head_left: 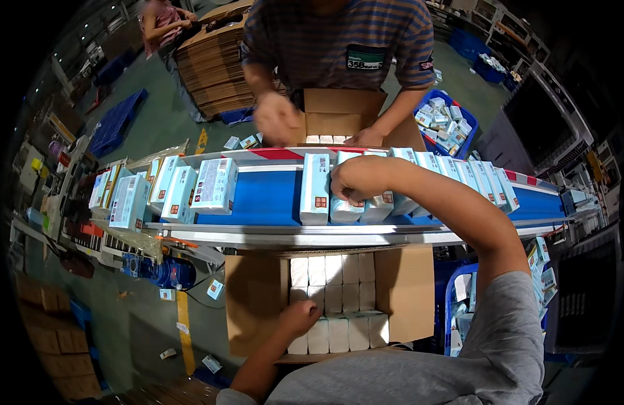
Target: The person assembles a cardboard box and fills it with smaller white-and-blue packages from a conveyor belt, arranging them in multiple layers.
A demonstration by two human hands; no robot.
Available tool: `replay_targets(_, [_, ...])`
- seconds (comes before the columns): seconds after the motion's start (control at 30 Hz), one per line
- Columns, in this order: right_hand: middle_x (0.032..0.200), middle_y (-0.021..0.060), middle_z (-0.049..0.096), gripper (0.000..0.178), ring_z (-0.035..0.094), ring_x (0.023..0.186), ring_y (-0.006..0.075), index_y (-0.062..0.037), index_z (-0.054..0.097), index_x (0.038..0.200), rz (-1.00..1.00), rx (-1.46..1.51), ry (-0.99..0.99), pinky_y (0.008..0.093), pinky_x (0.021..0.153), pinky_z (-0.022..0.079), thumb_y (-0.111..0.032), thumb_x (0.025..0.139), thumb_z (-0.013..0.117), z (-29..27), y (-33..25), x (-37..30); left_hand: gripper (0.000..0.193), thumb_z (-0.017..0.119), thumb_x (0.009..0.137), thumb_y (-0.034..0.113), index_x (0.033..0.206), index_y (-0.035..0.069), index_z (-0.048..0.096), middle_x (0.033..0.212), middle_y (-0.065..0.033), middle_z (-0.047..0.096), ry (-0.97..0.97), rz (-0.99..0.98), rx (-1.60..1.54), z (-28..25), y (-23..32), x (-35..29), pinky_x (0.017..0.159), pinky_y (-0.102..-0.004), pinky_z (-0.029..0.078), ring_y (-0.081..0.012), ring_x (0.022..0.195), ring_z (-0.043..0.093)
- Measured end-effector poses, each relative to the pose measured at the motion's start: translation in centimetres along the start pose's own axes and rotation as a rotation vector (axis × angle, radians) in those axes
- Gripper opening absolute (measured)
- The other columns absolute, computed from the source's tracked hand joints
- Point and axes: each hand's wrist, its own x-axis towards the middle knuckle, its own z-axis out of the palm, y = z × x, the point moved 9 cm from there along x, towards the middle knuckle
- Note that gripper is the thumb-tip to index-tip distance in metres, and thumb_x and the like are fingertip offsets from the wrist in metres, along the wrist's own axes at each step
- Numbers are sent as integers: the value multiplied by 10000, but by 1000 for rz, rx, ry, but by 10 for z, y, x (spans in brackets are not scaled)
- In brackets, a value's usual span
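Observation:
On a blue conveyor belt (268, 199) stands a row of light-blue and white tissue packs (315, 189). My right hand (358, 178) reaches across to this row, fingers curled against the upper part of one tissue pack (346, 210), partly hiding it. Below the belt, an open cardboard box (406, 290) holds rows of packs, pale ends up (339, 331). My left hand (300, 317) is closed over the left side of these packs; whatever its fingers hold, if anything, is hidden.
Across the belt, a co-worker in a striped shirt (339, 47) has both hands at another cardboard box (345, 101). More packs (214, 182) stand at the belt's left end. Blue baskets of packs (447, 121) flank the line. Stacked flat cartons (214, 67) stand behind.

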Motion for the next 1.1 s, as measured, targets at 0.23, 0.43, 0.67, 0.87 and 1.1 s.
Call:
replay_targets(0.23, [808, 75, 494, 107, 539, 711, 240, -60, 528, 744, 45, -25, 198, 352, 609, 424, -98, 690, 612, -35, -35, -28, 247, 534, 777, 296, 777, 51, 569, 777, -166, 587, -37, 42, 0, 2, 0, 4, 635, -434, 441, -350, 740, 557])
replay_targets(0.43, [584, 84, 474, 244, 472, 522, 267, -48, 485, 663, -2, 275, 498, 348, 494, 375, -237, 783, 584, -72, -92, -136, 284, 518, 770, 340, 777, 61, 573, 799, -164, 597, -74, 129, -18, 21, -16, 13, 665, -447, 441, -350, 775, 562])
replay_targets(0.67, [560, 44, 561, 163, 534, 458, 129, -19, 596, 695, 84, 825, 481, 245, 432, 414, -150, 793, 600, -27, -75, -216, 353, 496, 772, 367, 806, 34, 605, 785, -185, 598, -86, 75, -33, 7, -1, 8, 667, -435, 446, -362, 765, 562])
replay_targets(0.87, [901, 147, 607, 411, 604, 798, 232, 18, 562, 993, 1042, -82, 1491, 308, 673, 482, -305, 749, 632, -96, 153, -440, 312, 545, 756, 330, 814, 30, 610, 759, -164, 610, -138, -63, 53, 11, -3, 15, 638, -391, 470, -324, 722, 592])
replay_targets(1.1, [1046, 182, 592, 509, 575, 963, 271, 8, 593, 1030, 1241, 152, 906, 349, 822, 452, -308, 656, 732, 6, 210, -367, 287, 570, 756, 292, 832, 19, 617, 735, -163, 606, -103, -142, 53, 3, -2, 10, 619, -381, 465, -308, 692, 595])
